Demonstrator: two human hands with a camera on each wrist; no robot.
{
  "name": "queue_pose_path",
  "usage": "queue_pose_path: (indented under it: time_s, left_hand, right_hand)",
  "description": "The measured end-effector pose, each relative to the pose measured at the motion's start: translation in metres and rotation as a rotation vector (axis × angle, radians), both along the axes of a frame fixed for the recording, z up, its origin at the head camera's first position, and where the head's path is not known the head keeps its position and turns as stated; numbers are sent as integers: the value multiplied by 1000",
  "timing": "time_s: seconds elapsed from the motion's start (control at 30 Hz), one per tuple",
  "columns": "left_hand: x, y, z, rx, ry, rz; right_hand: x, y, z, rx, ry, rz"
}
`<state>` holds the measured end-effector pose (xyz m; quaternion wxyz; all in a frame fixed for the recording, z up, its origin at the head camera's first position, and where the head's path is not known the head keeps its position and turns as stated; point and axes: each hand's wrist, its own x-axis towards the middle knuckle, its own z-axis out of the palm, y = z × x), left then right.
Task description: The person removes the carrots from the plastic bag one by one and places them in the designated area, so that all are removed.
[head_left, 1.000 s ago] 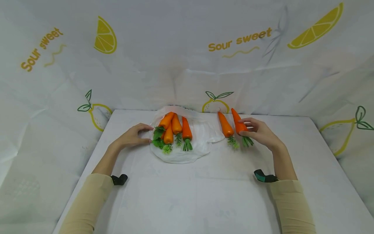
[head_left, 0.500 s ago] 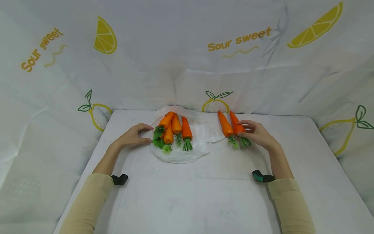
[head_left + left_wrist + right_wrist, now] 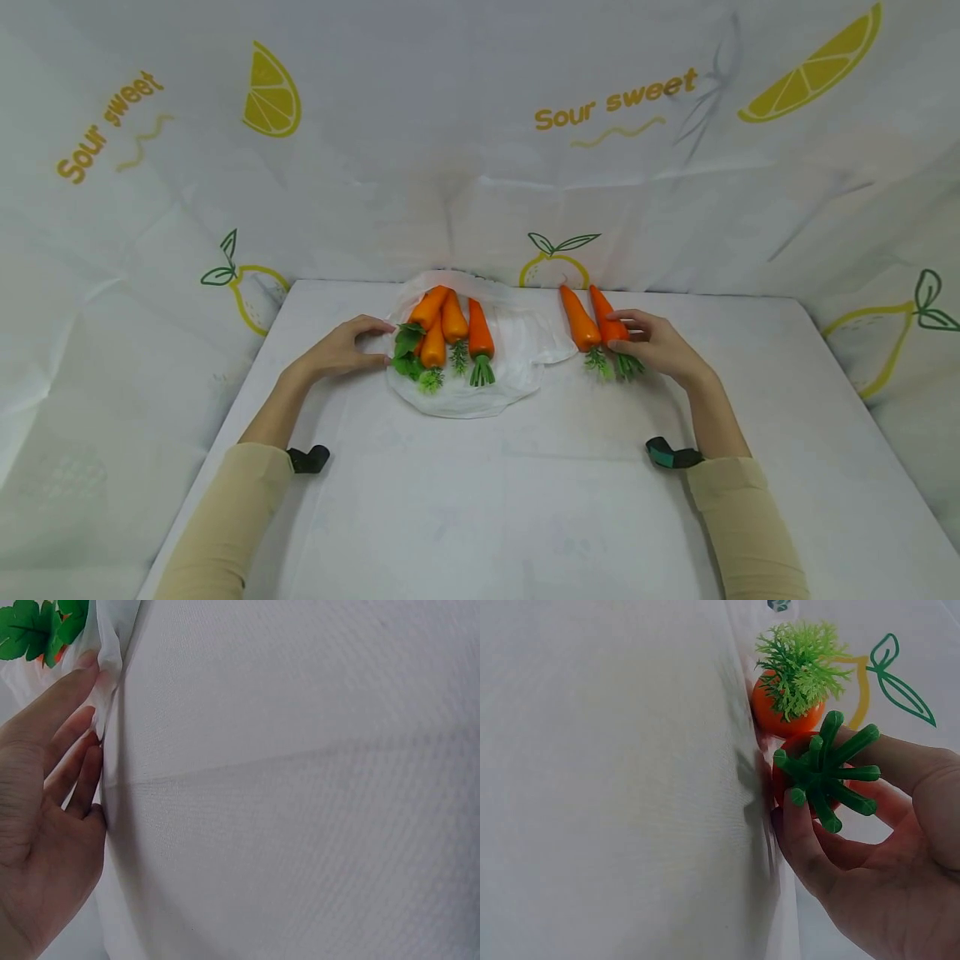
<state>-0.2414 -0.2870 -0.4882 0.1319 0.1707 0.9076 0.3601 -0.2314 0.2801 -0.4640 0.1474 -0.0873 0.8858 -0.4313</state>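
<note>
Near the back right of the table, my right hand [image 3: 654,340] grips an orange carrot [image 3: 602,302] with thick green stem stubs [image 3: 817,774]. Beside it on the left, close alongside, lies another carrot [image 3: 577,321] with a feathery green top [image 3: 799,664]. A white plastic bag [image 3: 480,404] lies further left, several carrots [image 3: 480,329] with green tops resting in its mouth. At its left edge, the fingertips of my left hand [image 3: 347,346] touch the thin plastic, thumb and fingers spread apart. In the left wrist view, green leaves [image 3: 41,630] show just beyond the thumb.
A white cloth covers the table [image 3: 480,500]. Behind it rises a white backdrop [image 3: 450,167] printed with lemons and lettering, close to the carrot tips. Dark devices [image 3: 307,460] are strapped at both wrists.
My right hand has shifted slightly left and toward me, bringing its carrot up close to the neighbouring one. My left hand and the bag have stayed put.
</note>
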Motion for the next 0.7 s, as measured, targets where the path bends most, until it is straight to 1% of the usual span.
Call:
queue_pose_path:
  time_s: [0.43,0.7]
  left_hand:
    - [0,-1,-1,-2,11,0]
    - [0,-1,-1,-3,4,6]
  right_hand:
    - [2,1,5,10,29,19]
    - [6,6,19,3,39,-14]
